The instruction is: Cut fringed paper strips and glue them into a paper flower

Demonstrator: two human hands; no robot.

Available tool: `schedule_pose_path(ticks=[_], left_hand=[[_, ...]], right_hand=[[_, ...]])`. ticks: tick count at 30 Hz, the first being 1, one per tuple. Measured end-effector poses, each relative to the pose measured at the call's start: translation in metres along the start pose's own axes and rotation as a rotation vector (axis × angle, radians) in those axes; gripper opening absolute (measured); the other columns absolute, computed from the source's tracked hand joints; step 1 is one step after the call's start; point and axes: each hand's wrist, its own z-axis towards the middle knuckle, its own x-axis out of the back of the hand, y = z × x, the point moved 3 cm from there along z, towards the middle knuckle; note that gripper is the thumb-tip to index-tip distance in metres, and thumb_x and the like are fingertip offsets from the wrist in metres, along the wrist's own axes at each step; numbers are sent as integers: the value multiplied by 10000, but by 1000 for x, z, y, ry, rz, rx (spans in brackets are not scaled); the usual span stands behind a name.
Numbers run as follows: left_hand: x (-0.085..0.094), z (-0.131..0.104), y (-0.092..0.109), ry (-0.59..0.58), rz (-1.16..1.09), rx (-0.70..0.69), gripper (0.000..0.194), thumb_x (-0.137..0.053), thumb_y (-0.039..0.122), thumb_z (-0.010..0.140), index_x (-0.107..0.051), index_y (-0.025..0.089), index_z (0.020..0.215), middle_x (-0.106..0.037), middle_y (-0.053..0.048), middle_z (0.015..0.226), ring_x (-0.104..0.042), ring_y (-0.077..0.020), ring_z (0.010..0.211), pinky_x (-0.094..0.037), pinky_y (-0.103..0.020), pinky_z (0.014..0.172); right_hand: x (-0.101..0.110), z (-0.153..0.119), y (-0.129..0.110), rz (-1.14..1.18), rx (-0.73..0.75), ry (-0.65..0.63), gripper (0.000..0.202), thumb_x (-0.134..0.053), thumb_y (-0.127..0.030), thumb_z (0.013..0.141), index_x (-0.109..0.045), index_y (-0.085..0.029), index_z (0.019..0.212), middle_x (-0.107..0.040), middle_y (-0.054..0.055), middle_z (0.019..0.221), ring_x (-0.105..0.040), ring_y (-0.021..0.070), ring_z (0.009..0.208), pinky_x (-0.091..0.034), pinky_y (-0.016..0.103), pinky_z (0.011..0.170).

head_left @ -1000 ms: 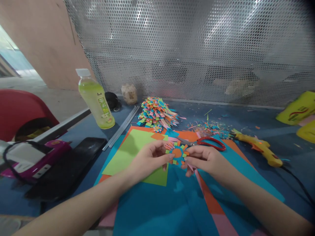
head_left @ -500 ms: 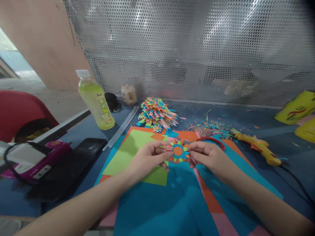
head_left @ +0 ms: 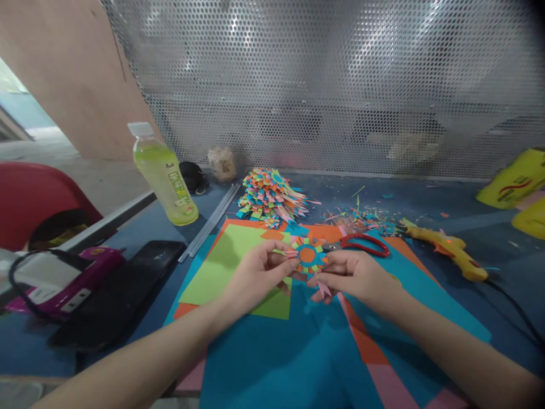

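Observation:
A small paper flower (head_left: 307, 255) with an orange centre, a blue ring and a multicoloured fringe is held up over the blue paper sheets (head_left: 289, 358). My left hand (head_left: 264, 270) pinches its left edge between thumb and fingers. At the lower right edge, my right hand (head_left: 349, 275) is closed on the fringe, and a pink paper strip (head_left: 324, 288) sticks out below its thumb. Whether that strip belongs to the flower I cannot tell. Red-handled scissors (head_left: 366, 244) lie just behind my right hand. Under my left hand are lime green sheets (head_left: 217, 264).
Behind stands a heap of fringed paper pieces (head_left: 272, 193), with paper scraps (head_left: 366, 218) beside it. A yellow glue gun (head_left: 451, 250) with a cord lies right. Left are clear glue sticks (head_left: 210, 221), a drink bottle (head_left: 166, 176), a black phone (head_left: 123, 295) and a purple power strip (head_left: 91, 278).
My right hand has shifted down and left along the flower's edge, and the pink strip now shows below its thumb. More of the scissors is visible. My left hand keeps its pinch.

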Motion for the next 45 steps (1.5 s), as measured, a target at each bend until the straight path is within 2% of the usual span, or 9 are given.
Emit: schedule_pose_path(ticks=[4, 7, 12, 21, 29, 36, 40, 45], left_hand=[[1, 0, -1, 22, 131, -20, 254, -643, 367, 733, -515, 148, 753, -601, 24, 588, -591, -101, 524, -450, -188, 433], [0, 1, -2, -1, 57, 6, 271, -667, 371, 711, -529, 141, 742, -589, 33, 577, -540, -70, 472, -451, -191, 453], [2, 4, -2, 10, -124, 15, 292, -724, 345, 657, -537, 137, 742, -623, 18, 601, -579, -87, 523, -442, -175, 436], [1, 4, 2, 10, -74, -42, 356, -785, 332, 559, -527, 137, 708, -591, 41, 535, -525, -73, 425, -427, -179, 383], [0, 2, 3, -16, -10, -48, 327, -764, 327, 586, -538, 126, 708, -598, 30, 609, -503, -51, 411, -424, -182, 397], [-2, 0, 6, -38, -9, -49, 310, -743, 288, 619, -554, 133, 810, -603, 30, 621, -515, -71, 443, -455, -203, 411], [-2, 0, 5, -27, -30, -45, 294, -740, 246, 621, -568, 145, 838, -598, 30, 615, -532, -90, 494, -462, -209, 432], [-2, -1, 4, -29, 40, -13, 200, -691, 304, 679, -648, 131, 769, -619, -2, 655, -516, -87, 536, -439, -207, 479]], right_hand=[[2, -2, -4, -12, 68, -12, 234, -721, -323, 662, -635, -145, 787, -718, 51, 730, -694, 178, 620, -517, 238, 538], [5, -3, -6, -20, 94, -6, 202, -713, -289, 673, -646, -149, 803, -720, 45, 750, -691, 162, 611, -517, 232, 552], [5, 0, -5, 16, 111, 9, 151, -720, -258, 660, -642, -158, 741, -714, 27, 723, -684, 148, 584, -523, 222, 542], [-1, -3, -8, 0, 50, -20, 220, -744, -317, 627, -657, -138, 722, -691, 33, 650, -672, 158, 583, -518, 236, 522], [1, -2, -6, -38, 23, -11, 241, -759, -342, 599, -663, -150, 709, -712, 52, 743, -677, 173, 658, -492, 256, 579], [4, 0, -3, -61, 69, -15, 224, -720, -370, 658, -667, -153, 666, -629, -2, 564, -671, 183, 658, -483, 268, 611], [5, -1, -3, -39, 49, -4, 252, -712, -377, 669, -682, -154, 782, -676, 24, 645, -669, 176, 651, -477, 264, 597], [5, 0, 0, 7, 21, 16, 227, -700, -372, 682, -658, -155, 733, -714, 59, 754, -667, 160, 633, -465, 249, 568]])
